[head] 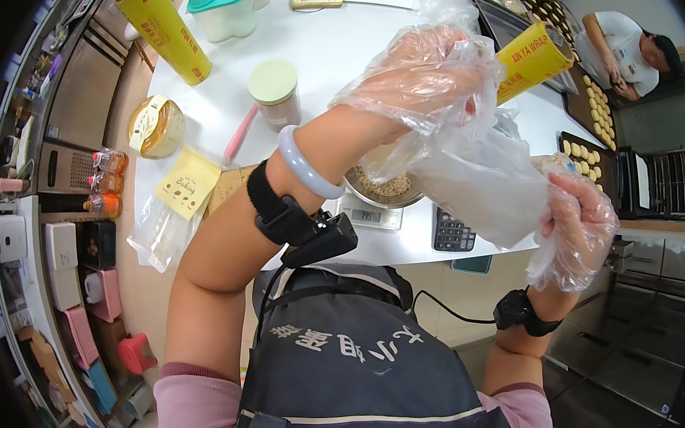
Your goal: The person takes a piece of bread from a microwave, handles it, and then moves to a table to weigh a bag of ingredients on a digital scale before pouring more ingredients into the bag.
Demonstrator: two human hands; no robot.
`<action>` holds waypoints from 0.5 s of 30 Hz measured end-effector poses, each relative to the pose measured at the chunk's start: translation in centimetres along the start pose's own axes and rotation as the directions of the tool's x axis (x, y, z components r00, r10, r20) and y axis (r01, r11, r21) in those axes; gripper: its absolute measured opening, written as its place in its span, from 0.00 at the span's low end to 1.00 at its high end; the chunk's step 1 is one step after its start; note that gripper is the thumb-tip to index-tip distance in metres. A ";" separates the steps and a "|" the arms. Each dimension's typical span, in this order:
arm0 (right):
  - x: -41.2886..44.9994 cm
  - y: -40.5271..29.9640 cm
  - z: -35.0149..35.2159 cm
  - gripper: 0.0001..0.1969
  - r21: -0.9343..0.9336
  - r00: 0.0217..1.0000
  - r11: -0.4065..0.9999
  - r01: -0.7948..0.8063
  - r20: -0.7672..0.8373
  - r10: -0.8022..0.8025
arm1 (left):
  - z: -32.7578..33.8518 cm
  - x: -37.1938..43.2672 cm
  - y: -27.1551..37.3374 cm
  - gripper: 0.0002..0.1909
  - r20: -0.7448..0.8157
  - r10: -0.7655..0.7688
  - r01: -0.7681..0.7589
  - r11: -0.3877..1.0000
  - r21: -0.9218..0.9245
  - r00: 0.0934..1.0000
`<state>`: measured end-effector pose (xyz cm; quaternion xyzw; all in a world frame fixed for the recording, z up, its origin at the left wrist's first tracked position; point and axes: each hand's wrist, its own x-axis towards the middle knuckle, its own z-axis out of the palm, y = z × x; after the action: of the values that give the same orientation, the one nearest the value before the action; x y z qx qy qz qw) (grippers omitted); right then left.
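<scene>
Both hands wear clear plastic gloves. A translucent plastic bag (486,183) stretches between them. My left hand (428,78) reaches across to the upper right, closed on the bag's upper end. My right hand (575,224) grips its lower right side. Below my left wrist, a metal bowl (368,198) with a grainy, oat-like food (389,186) stands on a digital kitchen scale (379,217). A black calculator (454,228) lies beside the scale. Behind my left forearm are a jar with a pale green lid (273,85) and a pink-handled tool (241,135).
Two yellow wrap rolls (168,36) (534,62) are on the table. Left of the jar stand a round lidded tub (155,127) and a yellow paper packet (188,181). Trays of small pale dough pieces (599,112) lie at right, near another person (628,54).
</scene>
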<state>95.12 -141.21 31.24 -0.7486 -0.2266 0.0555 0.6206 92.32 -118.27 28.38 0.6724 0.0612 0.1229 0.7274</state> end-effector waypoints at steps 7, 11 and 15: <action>1.2 5.1 1.7 0.08 -0.107 0.981 0.994 0.006 0.191 0.015 | -0.7 0.2 0.4 0.11 0.142 0.039 -0.110 0.834 0.540 0.989; 2.7 5.8 2.4 0.11 -0.080 0.969 0.996 -0.050 0.239 0.068 | -1.0 0.7 0.1 0.13 0.137 -0.018 -0.041 0.908 0.418 0.990; 4.5 5.9 4.5 0.13 -0.167 0.947 0.986 -0.022 0.312 0.074 | -0.6 1.5 -1.1 0.19 0.292 -0.054 -0.093 0.880 0.466 0.955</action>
<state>99.13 -136.03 25.49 -0.7831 -0.3085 0.1716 0.5121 93.68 -117.37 27.30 0.8411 -0.0271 0.0092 0.5402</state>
